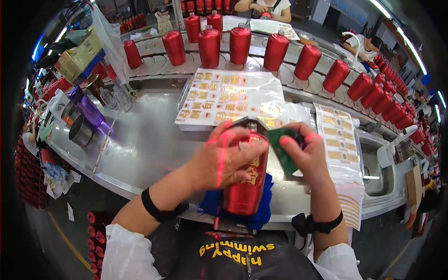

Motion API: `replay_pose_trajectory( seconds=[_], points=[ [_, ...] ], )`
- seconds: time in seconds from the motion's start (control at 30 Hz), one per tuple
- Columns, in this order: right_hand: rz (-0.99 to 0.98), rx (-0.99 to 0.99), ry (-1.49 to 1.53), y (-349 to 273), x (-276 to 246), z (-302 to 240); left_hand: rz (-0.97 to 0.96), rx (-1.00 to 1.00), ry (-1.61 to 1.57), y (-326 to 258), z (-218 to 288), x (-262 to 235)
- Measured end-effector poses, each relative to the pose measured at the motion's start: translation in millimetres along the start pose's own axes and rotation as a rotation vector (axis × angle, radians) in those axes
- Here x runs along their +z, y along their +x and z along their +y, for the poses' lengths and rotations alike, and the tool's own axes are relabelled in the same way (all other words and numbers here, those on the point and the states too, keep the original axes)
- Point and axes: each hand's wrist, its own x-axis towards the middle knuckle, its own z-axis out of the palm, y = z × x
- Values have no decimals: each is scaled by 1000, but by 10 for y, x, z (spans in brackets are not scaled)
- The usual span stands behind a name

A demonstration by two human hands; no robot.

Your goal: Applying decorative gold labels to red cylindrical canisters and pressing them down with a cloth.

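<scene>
A glossy red bottle (pixel 245 191) with gold lettering lies tilted in front of me on a blue cloth (pixel 264 200), its clear neck pointing away. My left hand (pixel 228 156) reaches over its upper left side with fingers spread, and the fingertips seem to rest on the lettering. A red line of light crosses that hand. Just right of the bottle's shoulder, my right hand (pixel 303 151) grips a flat green scraper (pixel 282 151) between thumb and fingers. The scraper is apart from the lettering. Behind the neck sits a dark angled bracket (pixel 261 122).
Gold label sheets lie behind the bottle (pixel 224 95) and to the right (pixel 339 135). Red bottles (pixel 239 45) line a curved conveyor (pixel 158 65). A purple cup (pixel 86 107) and metal cup (pixel 81 131) stand left; a sink (pixel 378 179) is right. Other people (pixel 361 46) work beyond.
</scene>
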Motion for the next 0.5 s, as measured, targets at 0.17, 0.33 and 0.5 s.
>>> replay_pose_trajectory(
  seconds=[0.17,0.33,0.5],
  points=[
    [195,-693,-650,130,202,106,-22,-78,-126,-357,412,63],
    [-307,-785,-540,-221,306,-199,14,-397,-197,-724,768,148],
    [77,-736,-637,97,274,-87,120,-411,-114,-662,756,288]
  ],
)
